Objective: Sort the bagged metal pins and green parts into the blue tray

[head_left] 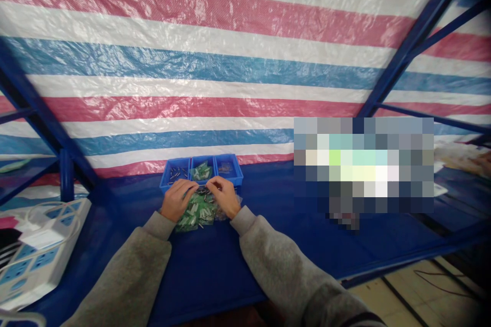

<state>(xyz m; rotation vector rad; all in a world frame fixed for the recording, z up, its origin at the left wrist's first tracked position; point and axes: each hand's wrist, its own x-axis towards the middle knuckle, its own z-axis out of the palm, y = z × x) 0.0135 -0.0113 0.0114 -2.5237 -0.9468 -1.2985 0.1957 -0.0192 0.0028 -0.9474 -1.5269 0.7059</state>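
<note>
My left hand (177, 200) and my right hand (224, 197) are close together just in front of a blue three-part bin (164, 176). Their fingertips are pinched near each other, and whatever they hold is too small to make out. Beneath them lies a pile of small green packets (195, 212). Dark slim pieces (203, 190) show between the hands. The bin's left compartment has dark slim pieces (178, 171) in it, the middle one green packets (200, 170), and the right one small brownish bits (226, 167) I cannot name.
A white power strip (49, 260) with a looped cable and adapter (42, 235) stands at the left. Blue metal posts (399, 56) rise at both sides. A striped plastic sheet (215, 66) hangs behind the blue table (207, 276). A pixelated patch hides the right side.
</note>
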